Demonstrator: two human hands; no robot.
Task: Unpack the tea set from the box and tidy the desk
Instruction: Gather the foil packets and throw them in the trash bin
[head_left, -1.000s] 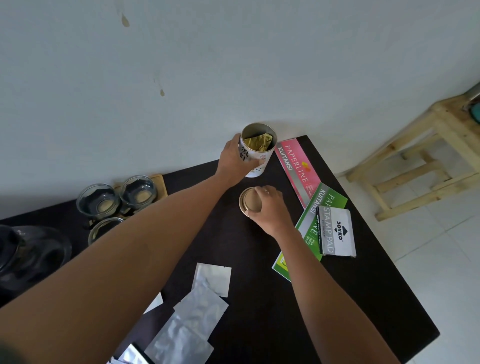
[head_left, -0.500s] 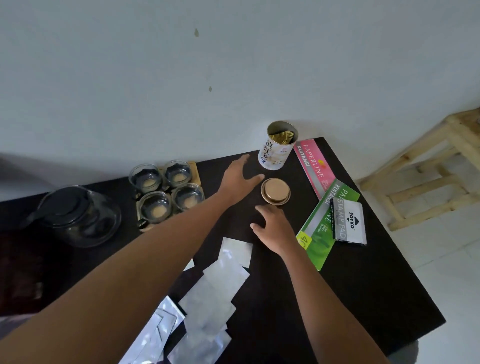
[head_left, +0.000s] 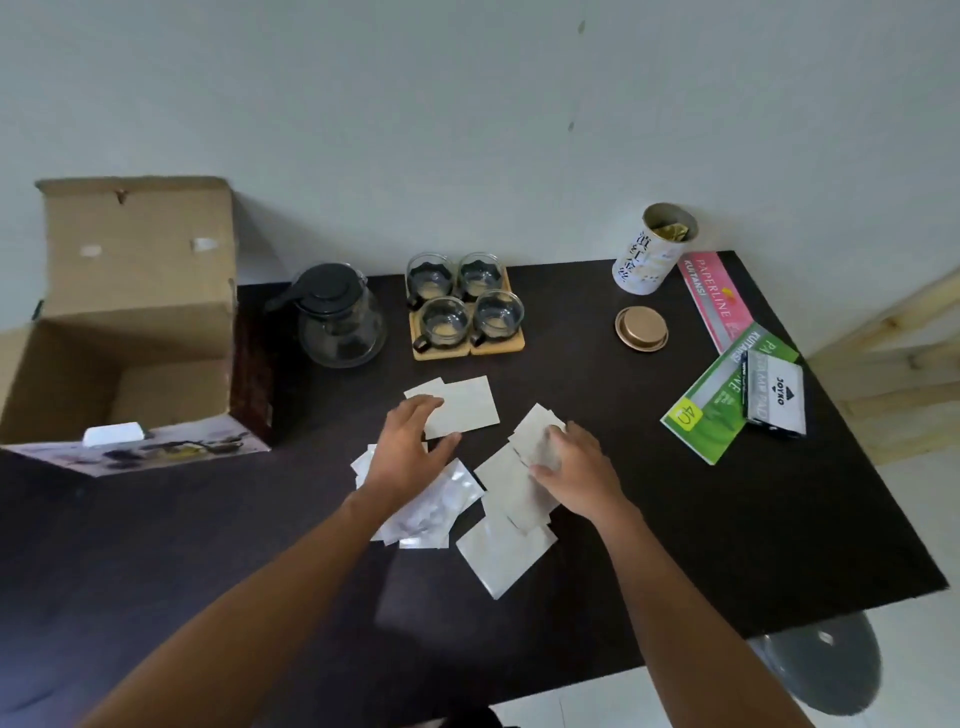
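Note:
Several silver foil packets (head_left: 501, 553) lie scattered in the middle of the dark desk (head_left: 727, 519). My left hand (head_left: 410, 447) rests on them with fingers spread, touching a white packet (head_left: 462, 408). My right hand (head_left: 571, 462) lies flat on another packet (head_left: 532, 431), fingers apart. Behind them stand a glass teapot (head_left: 340, 317) with a black lid and several glass cups (head_left: 465, 304) on wooden coasters. The white tea tin (head_left: 649, 254) stands without its lid at the back right, its gold lid (head_left: 641, 329) flat on the desk in front of it.
An open cardboard box (head_left: 124, 322) sits at the left, with a small white item inside. Pink and green receipt books (head_left: 719, 395) and a stamp pad box (head_left: 776, 397) lie at the right edge. A wooden frame (head_left: 893, 358) stands beyond the desk on the right.
Both hands have left the tea tin and its lid and come back toward me onto the foil packets. The view has swung left, bringing the cardboard box into sight.

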